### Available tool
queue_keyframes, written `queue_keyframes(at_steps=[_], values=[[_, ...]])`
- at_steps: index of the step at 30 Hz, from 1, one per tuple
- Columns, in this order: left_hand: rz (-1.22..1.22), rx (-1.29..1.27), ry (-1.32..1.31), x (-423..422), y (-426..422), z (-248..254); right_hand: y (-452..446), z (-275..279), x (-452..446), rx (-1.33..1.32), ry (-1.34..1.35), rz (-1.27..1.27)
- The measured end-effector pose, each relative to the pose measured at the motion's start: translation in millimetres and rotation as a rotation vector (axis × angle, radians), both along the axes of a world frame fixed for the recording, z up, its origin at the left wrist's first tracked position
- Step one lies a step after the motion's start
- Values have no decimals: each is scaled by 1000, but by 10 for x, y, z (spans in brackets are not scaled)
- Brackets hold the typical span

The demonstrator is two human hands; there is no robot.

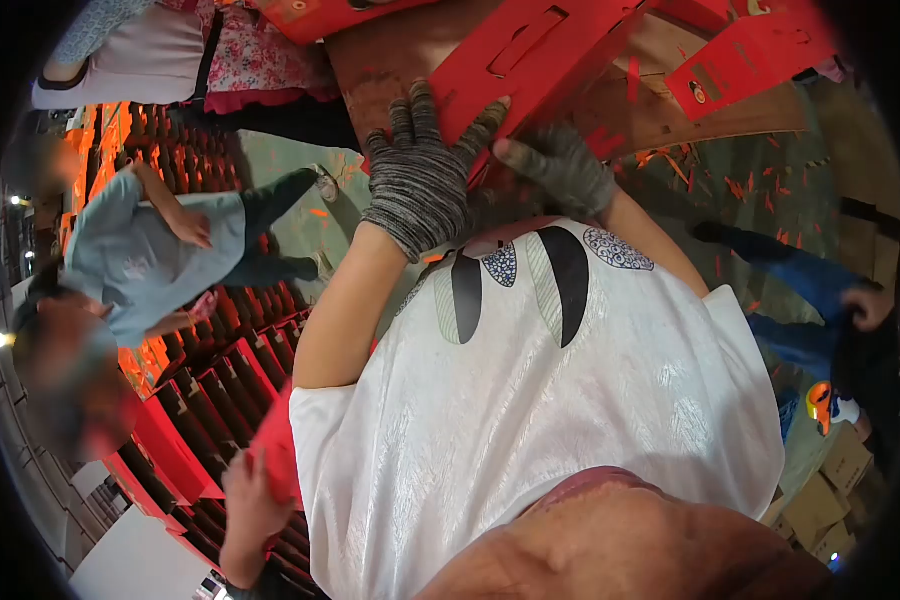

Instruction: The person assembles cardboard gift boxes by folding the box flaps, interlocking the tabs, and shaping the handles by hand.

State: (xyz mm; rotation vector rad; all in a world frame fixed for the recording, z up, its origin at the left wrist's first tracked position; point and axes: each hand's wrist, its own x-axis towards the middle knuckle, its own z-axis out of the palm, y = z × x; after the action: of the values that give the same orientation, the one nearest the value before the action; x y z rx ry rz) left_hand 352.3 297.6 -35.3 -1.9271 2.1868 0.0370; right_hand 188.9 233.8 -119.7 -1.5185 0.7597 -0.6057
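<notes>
A red cardboard box (545,55) with a slotted handle cut-out in its upper panel lies on the brown table in front of me. My left hand (417,175), in a grey striped knit glove, rests on the box's near left edge with its fingers spread. My right hand (565,170), in a similar glove and slightly blurred, is at the near right side of the box, its thumb stretched out towards the box's near end. The fingertips of that hand are partly hard to make out. Neither hand is wrapped around the box.
A printed red carton (750,65) lies on the right of the wooden table (380,60). Rows of red boxes (210,420) stand to the left, near a person in a light blue shirt (160,250). Red scraps litter the green floor (740,190). Brown cartons (820,500) are at lower right.
</notes>
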Motion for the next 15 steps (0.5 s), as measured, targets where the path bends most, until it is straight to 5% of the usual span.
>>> queue_keyframes(at_steps=[3,7,9,10,12,13,15], values=[[22,-54,63,74,-6,-103,-55,397,121,385,210,35],[28,-176,181,93,15,-183,-109,209,90,466,163,54],[-3,-192,201,121,31,-186,-70,-212,83,-275,-86,44],[-28,-214,222,140,34,-191,-79,-303,61,-276,-82,43],[-44,-247,273,173,10,-272,-112,-362,-8,-1010,-132,7],[-61,-278,323,201,-1,-300,-72,-319,-11,-1013,-129,13],[-39,-279,297,189,-18,-312,59,-154,-26,-223,-190,77]])
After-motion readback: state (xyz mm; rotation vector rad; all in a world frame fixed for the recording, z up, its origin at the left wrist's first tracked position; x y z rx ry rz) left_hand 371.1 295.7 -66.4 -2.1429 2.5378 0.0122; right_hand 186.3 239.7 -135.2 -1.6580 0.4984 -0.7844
